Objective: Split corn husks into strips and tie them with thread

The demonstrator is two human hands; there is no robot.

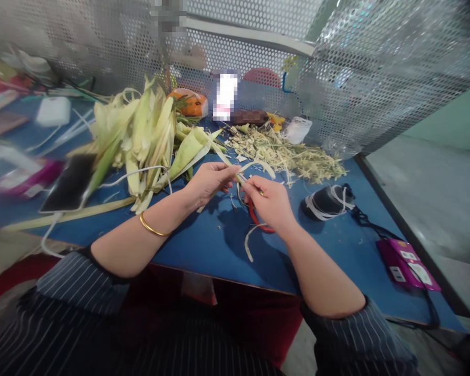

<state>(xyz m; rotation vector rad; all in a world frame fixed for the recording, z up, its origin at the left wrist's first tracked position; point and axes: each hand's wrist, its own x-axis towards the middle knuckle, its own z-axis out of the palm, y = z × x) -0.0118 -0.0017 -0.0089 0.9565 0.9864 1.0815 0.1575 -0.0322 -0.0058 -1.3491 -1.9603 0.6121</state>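
My left hand (pixel 209 181) is closed, pinching a long pale green leaf strip (pixel 219 152) above the blue table (pixel 215 245). My right hand (pixel 271 201) is closed too, gripping red-handled scissors (pixel 254 216) at the strip just right of the left fingers. A thin curled trimming (pixel 249 241) hangs below the right hand. A gold bangle (pixel 152 228) sits on my left wrist. The scissor blades are hidden between the hands.
A heap of pale green leaves (pixel 141 136) lies at back left, beside a dark phone (pixel 68 184) with a white cable. Shredded trimmings (pixel 293 154) spread at back right. A black round object (pixel 328 201) and a magenta power bank (pixel 407 263) sit right. A perforated metal screen (pixel 376 68) stands behind.
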